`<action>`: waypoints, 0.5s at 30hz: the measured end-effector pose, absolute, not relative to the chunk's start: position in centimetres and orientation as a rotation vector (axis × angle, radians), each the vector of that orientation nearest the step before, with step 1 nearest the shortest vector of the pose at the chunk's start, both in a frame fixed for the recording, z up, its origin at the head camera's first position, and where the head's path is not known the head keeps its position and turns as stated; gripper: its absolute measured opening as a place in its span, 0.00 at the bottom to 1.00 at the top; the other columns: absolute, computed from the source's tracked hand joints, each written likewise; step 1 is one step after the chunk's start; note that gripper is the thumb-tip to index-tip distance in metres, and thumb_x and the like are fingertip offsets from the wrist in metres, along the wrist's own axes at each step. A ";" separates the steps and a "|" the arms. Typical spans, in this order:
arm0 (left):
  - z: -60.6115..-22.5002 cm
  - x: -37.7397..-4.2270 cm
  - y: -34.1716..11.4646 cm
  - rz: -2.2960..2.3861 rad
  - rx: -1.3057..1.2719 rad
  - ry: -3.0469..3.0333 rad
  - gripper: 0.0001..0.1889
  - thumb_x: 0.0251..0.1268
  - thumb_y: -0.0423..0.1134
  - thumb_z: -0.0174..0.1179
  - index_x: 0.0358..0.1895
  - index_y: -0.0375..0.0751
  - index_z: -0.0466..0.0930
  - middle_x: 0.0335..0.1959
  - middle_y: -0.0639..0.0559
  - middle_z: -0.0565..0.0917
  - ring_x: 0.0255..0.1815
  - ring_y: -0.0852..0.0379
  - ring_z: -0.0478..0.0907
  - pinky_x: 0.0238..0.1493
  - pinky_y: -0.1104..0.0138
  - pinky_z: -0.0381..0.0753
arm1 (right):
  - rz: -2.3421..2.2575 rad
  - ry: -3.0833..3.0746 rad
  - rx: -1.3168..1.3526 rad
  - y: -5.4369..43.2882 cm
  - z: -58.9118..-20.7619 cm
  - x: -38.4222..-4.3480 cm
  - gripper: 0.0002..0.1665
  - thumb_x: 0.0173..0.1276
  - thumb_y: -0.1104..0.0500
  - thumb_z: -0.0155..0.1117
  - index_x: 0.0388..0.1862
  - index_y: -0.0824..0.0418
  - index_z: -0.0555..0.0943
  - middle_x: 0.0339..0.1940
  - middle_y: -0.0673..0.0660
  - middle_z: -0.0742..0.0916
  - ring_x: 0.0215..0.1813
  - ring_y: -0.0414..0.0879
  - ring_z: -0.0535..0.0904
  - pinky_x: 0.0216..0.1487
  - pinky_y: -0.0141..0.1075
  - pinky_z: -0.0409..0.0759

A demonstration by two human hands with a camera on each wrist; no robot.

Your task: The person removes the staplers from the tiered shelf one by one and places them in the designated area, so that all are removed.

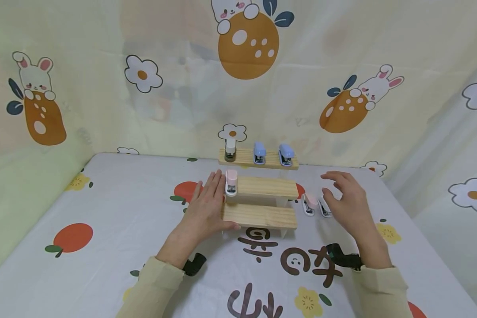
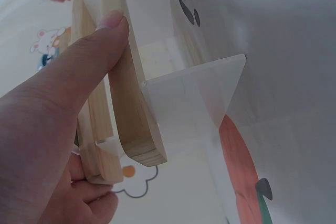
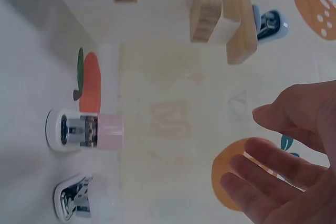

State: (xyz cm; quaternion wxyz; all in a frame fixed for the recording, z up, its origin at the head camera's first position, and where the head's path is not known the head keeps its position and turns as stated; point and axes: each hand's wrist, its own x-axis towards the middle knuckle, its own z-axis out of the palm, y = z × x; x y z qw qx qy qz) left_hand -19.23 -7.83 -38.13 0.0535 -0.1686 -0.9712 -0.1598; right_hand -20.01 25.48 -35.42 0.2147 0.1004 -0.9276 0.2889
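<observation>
A tiered wooden shelf (image 1: 260,215) on clear supports stands mid-table. My left hand (image 1: 206,207) rests along its left end, fingers stretched up the side and thumb touching the lowest board's front edge. A pink mini stapler (image 1: 231,182) stands at the left of the middle board. On the top board are a whitish stapler (image 1: 230,150) and two blue staplers (image 1: 259,153) (image 1: 286,154). Right of the shelf, another pink stapler (image 3: 86,131) and a white stapler (image 3: 84,199) stand on the table. My right hand (image 1: 347,203) hovers beside them, fingers slightly bent, holding nothing.
A pale tablecloth (image 1: 115,269) printed with fruit, flowers and brown lettering covers the table. Behind it hangs a cream curtain (image 1: 175,123) with rabbits and flowers. Dark camera mounts (image 1: 343,257) sit at both wrists.
</observation>
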 end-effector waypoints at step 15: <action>-38.2 -19.3 -7.9 -0.474 -0.504 -2.954 0.71 0.38 0.67 0.76 0.79 0.34 0.43 0.82 0.42 0.45 0.84 0.47 0.41 0.82 0.48 0.42 | 0.798 -2.427 0.574 21.0 -34.6 -19.5 0.18 0.63 0.73 0.64 0.53 0.66 0.82 0.55 0.61 0.83 0.58 0.55 0.78 0.57 0.49 0.82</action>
